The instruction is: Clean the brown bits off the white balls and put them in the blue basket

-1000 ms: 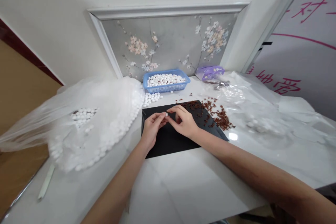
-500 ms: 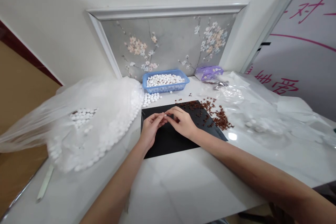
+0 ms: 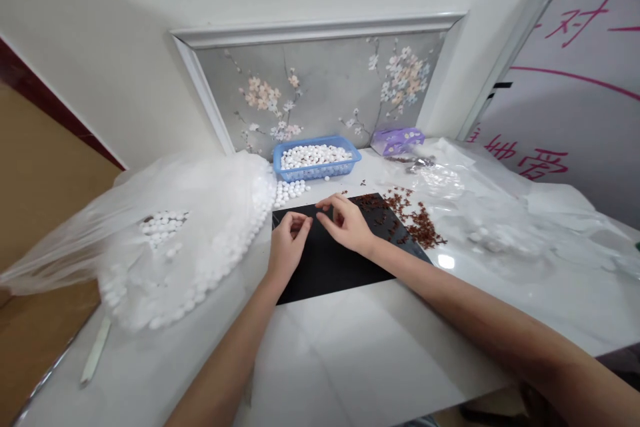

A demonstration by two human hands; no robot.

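Over the black mat (image 3: 320,273), my left hand (image 3: 290,243) is closed in a pinch, thumb against fingertip; whatever lies between them is too small to make out. My right hand (image 3: 347,223) hovers just to its right, thumb and index finger slightly apart with nothing visible between them. Small brown star-shaped pieces (image 3: 424,228) are scattered over the mat's right side and heaped beside it. Behind the hands stands a blue plastic basket (image 3: 320,175) full of white balls (image 3: 315,156). A few more loose white balls (image 3: 290,192) lie at its front left.
A large sheer white bag (image 3: 200,213) of white balls covers the left of the table. Crumpled clear plastic bags (image 3: 520,227) spread over the right. A purple packet (image 3: 399,141) leans by the wall. A pale flat strip (image 3: 95,352) lies near the left edge.
My hands were together, fingertips meeting at a small white thing. Now they have parted slightly, and the right thumb and index finger have come apart.
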